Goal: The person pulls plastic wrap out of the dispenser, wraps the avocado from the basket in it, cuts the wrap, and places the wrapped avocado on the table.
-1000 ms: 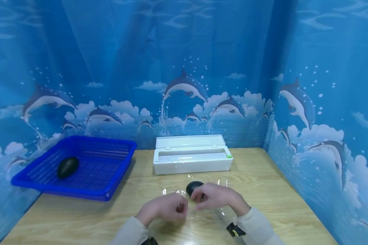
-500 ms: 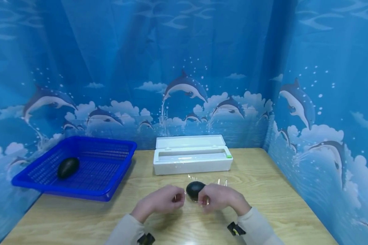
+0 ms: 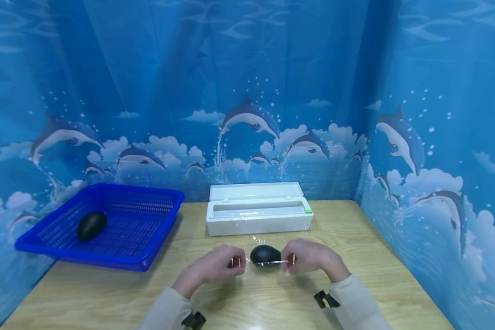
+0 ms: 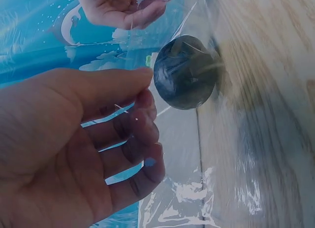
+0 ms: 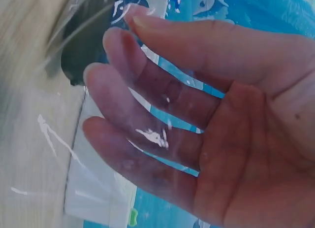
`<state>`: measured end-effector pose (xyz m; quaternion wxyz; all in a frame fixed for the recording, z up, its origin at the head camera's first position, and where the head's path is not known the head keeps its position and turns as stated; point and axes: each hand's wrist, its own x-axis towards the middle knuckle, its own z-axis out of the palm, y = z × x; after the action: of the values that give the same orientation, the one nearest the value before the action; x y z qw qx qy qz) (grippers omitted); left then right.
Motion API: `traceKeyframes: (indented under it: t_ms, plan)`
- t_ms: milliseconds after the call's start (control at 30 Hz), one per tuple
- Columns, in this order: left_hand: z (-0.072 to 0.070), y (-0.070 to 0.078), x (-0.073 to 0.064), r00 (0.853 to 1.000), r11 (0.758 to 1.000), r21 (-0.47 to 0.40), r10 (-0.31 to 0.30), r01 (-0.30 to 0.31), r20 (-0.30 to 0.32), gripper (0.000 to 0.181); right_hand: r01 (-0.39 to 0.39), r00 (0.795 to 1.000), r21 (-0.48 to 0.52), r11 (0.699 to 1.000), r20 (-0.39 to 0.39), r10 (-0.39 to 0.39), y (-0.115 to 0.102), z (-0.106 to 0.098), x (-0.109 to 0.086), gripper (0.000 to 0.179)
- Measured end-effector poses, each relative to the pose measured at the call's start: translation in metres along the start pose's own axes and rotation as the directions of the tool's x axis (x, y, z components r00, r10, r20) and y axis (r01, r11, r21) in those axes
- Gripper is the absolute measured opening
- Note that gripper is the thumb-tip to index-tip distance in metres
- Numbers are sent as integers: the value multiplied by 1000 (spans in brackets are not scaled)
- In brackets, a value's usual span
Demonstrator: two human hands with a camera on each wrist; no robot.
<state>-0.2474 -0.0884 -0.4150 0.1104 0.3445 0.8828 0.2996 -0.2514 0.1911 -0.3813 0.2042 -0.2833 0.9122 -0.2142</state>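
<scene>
A dark avocado (image 3: 266, 253) lies on the table between my hands, under clear plastic wrap (image 3: 272, 262) whose edge shines across its near side. My left hand (image 3: 216, 268) pinches the wrap between thumb and forefinger, just left of the avocado. Opposite it, my right hand (image 3: 311, 257) pinches the other end, the film pulled taut between both. In the left wrist view the avocado (image 4: 184, 73) shows through the film beyond the fingertips. The right wrist view has it (image 5: 88, 38) partly behind the thumb and forefinger, with film glinting over the other, loosely bent fingers.
Behind the avocado stands a white wrap dispenser box (image 3: 260, 224) with its lid raised and a green piece (image 3: 308, 211) at its right end. A blue plastic basket (image 3: 161, 238) at the left holds another avocado (image 3: 91, 225). Dolphin-printed curtains (image 3: 247, 68) enclose the wooden table (image 3: 354, 256).
My left hand has risen away from me and slightly left. The right hand has shifted right, off the avocado, which now shows more fully. The wrap edge is now stretched across it.
</scene>
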Motion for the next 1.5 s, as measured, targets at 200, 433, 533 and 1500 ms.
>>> traceKeyframes:
  t_ms: [200,433,533,1500]
  plan:
    - [-4,-5,-1,999,1000,-10,-29,29,-19,5,-15,999,6,1000,-28,15,7,-6,-5,16]
    - [-13,-10,-5,999,999,-22,-23,23,-28,4,-34,998,57,998,-55,37,15,-11,-8,13]
    - [-17,-10,-6,999,1000,-19,-15,14,-40,4,-46,997,75,996,-61,51,19,-13,-8,11]
    - [-13,-22,15,969,995,-55,-92,82,-227,8,33,946,138,990,-325,13,44,-15,9,9]
